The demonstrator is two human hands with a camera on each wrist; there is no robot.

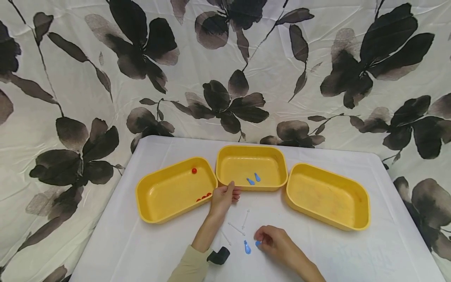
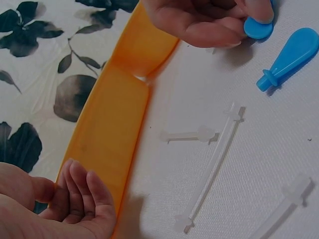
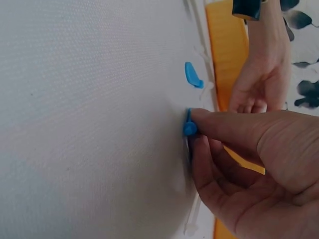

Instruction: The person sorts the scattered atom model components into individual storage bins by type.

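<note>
My right hand (image 1: 282,242) pinches a small blue paddle-shaped piece (image 3: 190,128) between thumb and fingertips, just above the white table. Beside it on the table lies a second blue piece (image 1: 248,247), teardrop-like with a narrow knobbed end in the left wrist view. Three thin translucent rods (image 2: 209,172) with knobbed ends lie loose between the hands. My left hand (image 1: 222,199) is at the near edge of the middle yellow tray (image 1: 251,188), fingers loosely bent and nothing visible in them. Two more blue pieces (image 1: 257,177) lie inside that tray.
A left yellow tray (image 1: 155,219) holds several red round pieces (image 1: 194,170). The right yellow tray (image 1: 327,219) stands angled beside the middle one. Behind the table (image 1: 352,258) hangs a floral cloth (image 1: 218,58). A black band (image 1: 219,255) sits on the left wrist.
</note>
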